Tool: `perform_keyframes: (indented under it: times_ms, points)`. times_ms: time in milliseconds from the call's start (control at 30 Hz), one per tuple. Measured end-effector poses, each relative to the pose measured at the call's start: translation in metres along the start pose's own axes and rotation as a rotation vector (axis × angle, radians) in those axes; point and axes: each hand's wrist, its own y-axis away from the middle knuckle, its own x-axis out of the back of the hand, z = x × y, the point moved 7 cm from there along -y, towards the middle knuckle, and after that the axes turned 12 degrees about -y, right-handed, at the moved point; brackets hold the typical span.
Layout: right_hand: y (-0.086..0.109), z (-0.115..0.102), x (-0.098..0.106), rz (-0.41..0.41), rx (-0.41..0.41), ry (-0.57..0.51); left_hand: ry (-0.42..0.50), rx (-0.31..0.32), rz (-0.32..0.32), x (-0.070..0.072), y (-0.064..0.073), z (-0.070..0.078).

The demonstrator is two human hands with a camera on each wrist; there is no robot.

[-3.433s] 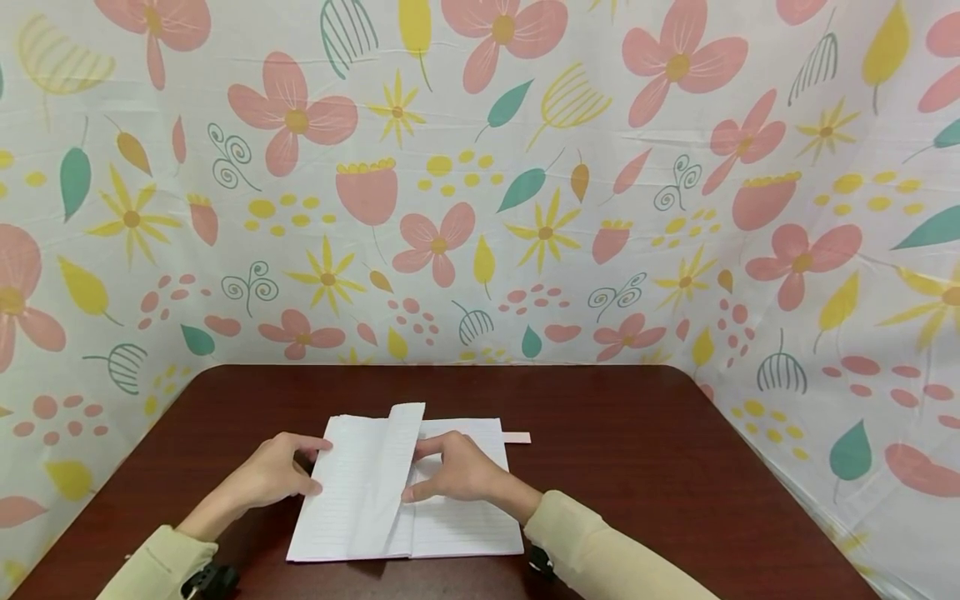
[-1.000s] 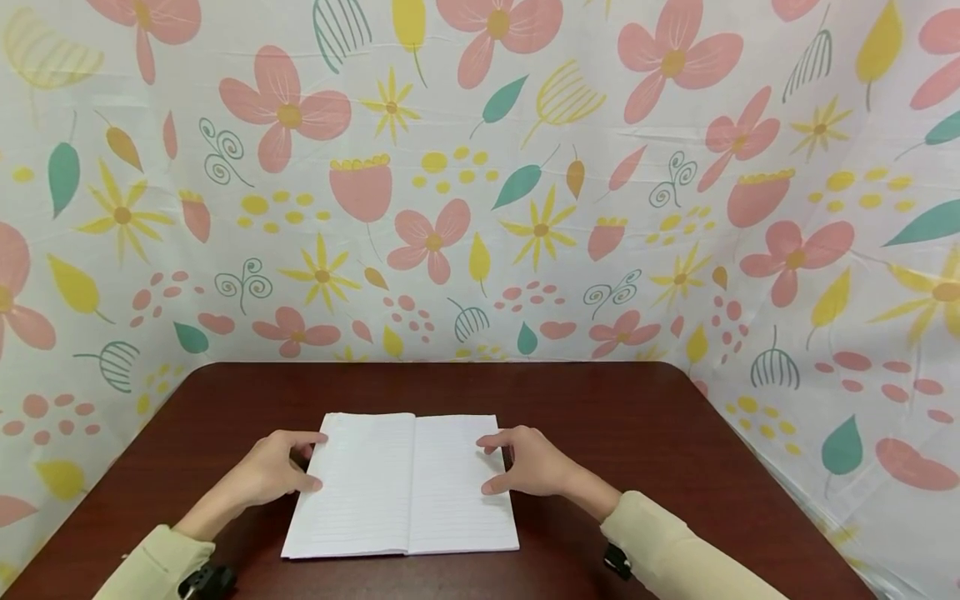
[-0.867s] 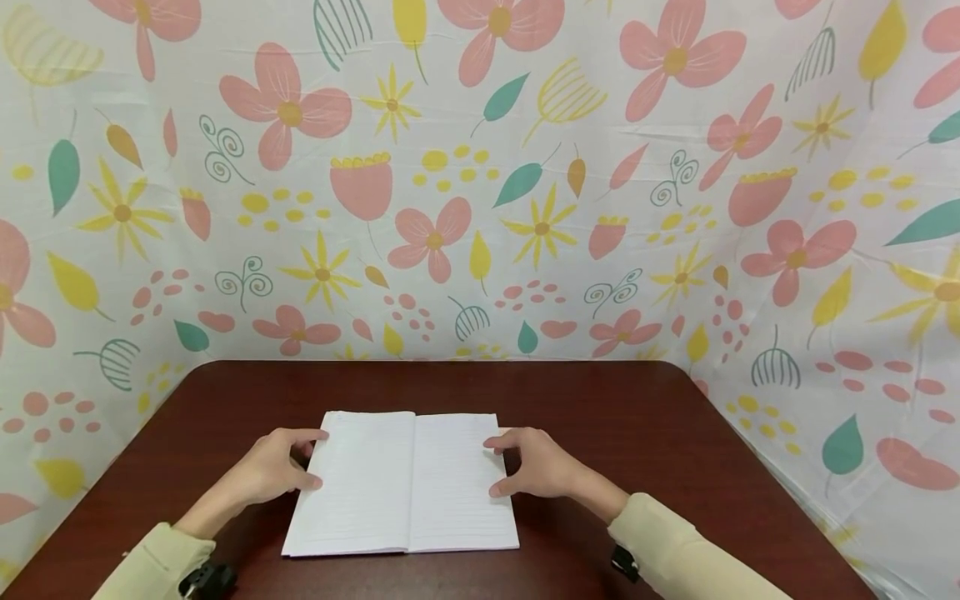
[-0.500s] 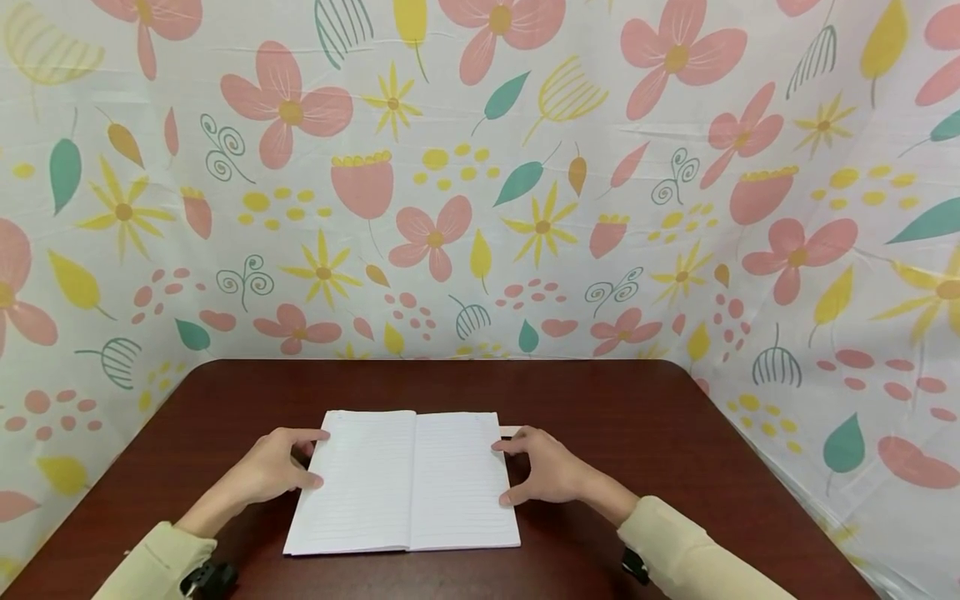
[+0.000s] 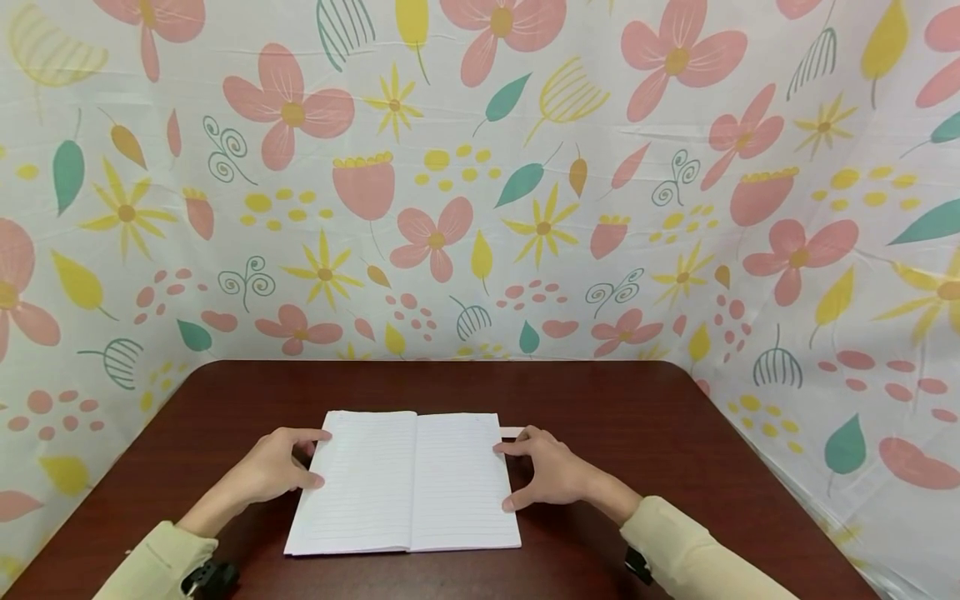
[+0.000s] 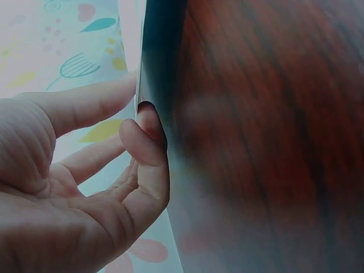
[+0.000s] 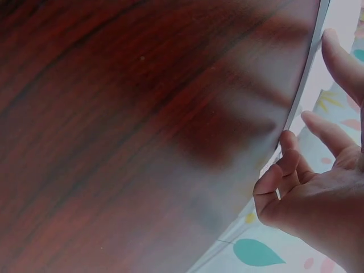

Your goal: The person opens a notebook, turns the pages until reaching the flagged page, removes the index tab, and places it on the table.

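At the lower centre of the head view, an open white paper notebook with ruled pages [image 5: 367, 500] lay on a glossy reddish-brown wood-grain desk [image 5: 600, 396]. The left hand [image 5: 272, 468] clamped its left edge between thumb and curled fingers; the right hand [image 5: 553, 472] clamped the right edge, beside a narrow pale strip [image 5: 511, 432]. A white floral-printed sheet [image 5: 480, 108] filled the upper frame.

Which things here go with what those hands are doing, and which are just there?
In use:
open lined notebook
left hand, at its left edge
right hand, at its right edge

Just there:
table
floral cloth behind
black wrist devices
pale strip, role unclear
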Motion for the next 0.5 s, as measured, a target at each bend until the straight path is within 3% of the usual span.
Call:
perform_keyframes:
  times_ms: [500]
  points:
    - [-0.0046,0.0029,-0.0026,-0.006,-0.014,0.035,-0.009,0.001,0.003,-0.0003,-0.0001,-0.0014]
